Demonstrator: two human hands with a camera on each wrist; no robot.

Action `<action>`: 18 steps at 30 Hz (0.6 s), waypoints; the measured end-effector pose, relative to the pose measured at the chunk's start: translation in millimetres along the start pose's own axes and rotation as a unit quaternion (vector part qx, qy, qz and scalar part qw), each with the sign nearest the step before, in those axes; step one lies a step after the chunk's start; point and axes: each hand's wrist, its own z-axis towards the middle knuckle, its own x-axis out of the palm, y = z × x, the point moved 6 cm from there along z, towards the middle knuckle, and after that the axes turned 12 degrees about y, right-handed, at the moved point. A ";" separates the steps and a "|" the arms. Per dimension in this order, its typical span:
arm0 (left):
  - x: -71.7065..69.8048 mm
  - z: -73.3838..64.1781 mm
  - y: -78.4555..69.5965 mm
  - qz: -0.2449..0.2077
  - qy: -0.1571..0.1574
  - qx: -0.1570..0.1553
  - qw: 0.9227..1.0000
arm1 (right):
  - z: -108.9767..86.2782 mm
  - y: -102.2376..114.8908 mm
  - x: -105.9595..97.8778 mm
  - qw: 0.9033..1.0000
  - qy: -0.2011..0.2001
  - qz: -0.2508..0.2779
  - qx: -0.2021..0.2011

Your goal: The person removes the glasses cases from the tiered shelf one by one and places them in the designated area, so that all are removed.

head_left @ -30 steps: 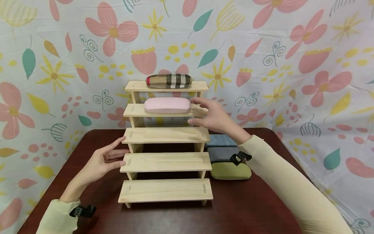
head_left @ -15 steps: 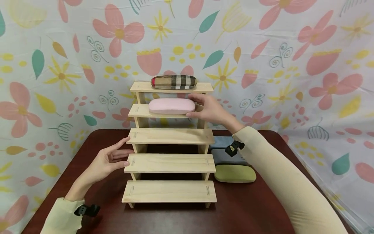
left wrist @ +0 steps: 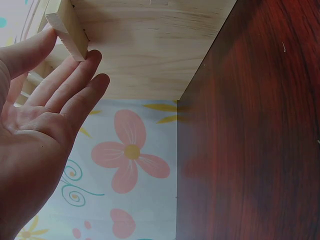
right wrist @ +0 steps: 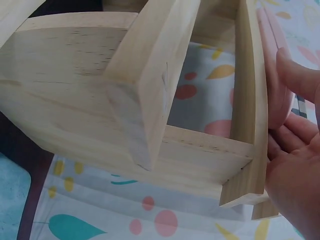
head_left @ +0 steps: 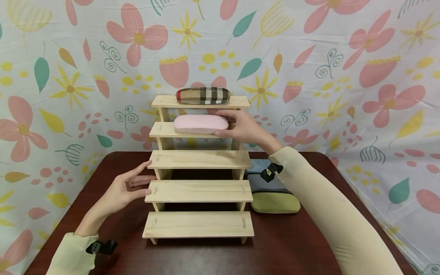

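A pale wooden tiered display stand stands on the table. My left hand holds its left side, with the thumb at one step's end and the fingers around the corner. In the left wrist view, that board end sits between thumb and fingertips. A pink glasses case lies on the second step from the top. My right hand pinches the case's right end, thumb in front and fingers behind. The right wrist view shows the thumb against the pink case. A plaid glasses case rests on the top step.
Right of the stand lie a green glasses case, a grey one and a blue one, partly hidden by my right arm. The dark red table ends at a flower-patterned cloth backdrop.
My right hand has moved in from just right of the pink glasses case and closed on its right end. My left hand stays at the stand's side. The head view has shifted slightly.
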 end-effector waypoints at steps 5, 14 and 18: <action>0.3 0.0 0.6 -0.002 0.000 -0.002 1.000 | -5.2 -1.3 -2.2 1.000 0.004 0.008 0.002; -0.3 -1.0 0.3 0.000 0.000 -0.005 1.000 | -10.2 -1.5 -5.1 0.999 0.012 0.041 0.013; 0.3 -0.4 0.1 -0.002 0.000 -0.008 1.000 | -6.5 0.0 -3.2 0.999 0.014 0.044 0.016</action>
